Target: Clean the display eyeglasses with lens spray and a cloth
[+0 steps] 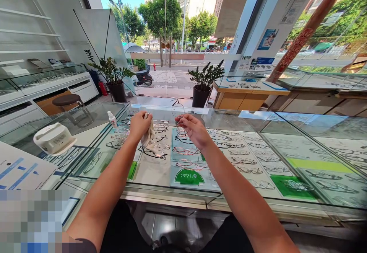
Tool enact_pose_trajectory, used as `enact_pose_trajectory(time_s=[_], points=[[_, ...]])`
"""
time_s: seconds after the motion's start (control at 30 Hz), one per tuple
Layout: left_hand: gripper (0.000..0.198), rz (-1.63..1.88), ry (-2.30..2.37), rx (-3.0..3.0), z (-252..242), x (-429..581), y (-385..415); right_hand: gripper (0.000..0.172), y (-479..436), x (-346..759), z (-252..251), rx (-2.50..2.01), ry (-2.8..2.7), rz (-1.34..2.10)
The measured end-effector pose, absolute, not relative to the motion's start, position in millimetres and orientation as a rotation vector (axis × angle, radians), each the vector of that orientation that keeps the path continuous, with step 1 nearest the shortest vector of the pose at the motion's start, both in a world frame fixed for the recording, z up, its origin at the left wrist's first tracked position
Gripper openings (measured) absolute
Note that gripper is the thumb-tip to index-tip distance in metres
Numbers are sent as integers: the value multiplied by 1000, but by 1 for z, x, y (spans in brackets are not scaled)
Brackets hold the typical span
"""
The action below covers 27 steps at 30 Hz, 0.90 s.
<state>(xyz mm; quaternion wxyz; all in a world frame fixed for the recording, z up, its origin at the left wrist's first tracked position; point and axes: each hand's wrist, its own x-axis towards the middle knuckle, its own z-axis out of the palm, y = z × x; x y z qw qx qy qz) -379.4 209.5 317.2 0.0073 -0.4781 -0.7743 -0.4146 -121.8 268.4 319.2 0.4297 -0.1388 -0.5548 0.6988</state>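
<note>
My left hand is closed on a beige cleaning cloth, which hangs down over the glass display counter. To its right, my right hand pinches a pair of thin-framed eyeglasses, held up with a round lens above the fingertips. Part of the frame is hidden behind my fingers. The cloth and the glasses are apart. Under the glass below both hands lie rows of spectacle frames. A small white spray bottle stands on the counter, left of my left hand.
On the counter's left sit a white device with a handle and a printed sheet. Beyond the counter are two potted plants, a round stool and glass doors facing the street. A wooden display cabinet stands at right.
</note>
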Motion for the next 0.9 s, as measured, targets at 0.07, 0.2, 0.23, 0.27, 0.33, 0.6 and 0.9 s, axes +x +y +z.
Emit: enact_pose_trajectory(time_s=[0.07, 0.2, 0.23, 0.27, 0.33, 0.6, 0.9], points=[[28, -1185, -2455, -1535, 315, -378, 210, 35, 269, -122, 319, -341, -1389, 1746], [30, -913, -2486, -1525, 313, -373, 210, 34, 271, -121, 320, -331, -1411, 1748], [30, -894, -2463, -1506, 313, -372, 209, 34, 271, -121, 320, -327, -1416, 1748], [30, -906, -2431, -1488, 314, -371, 209, 35, 272, -121, 320, -322, -1418, 1748], [31, -992, -2364, -1469, 317, -369, 207, 36, 273, -120, 319, -314, -1416, 1748], [32, -1280, -1981, -1612, 320, -350, 200, 37, 275, -121, 318, -303, -1436, 1745], [21, -1347, -1432, -1855, 318, -338, 194, 33, 281, -111, 323, -369, -1590, 1677]])
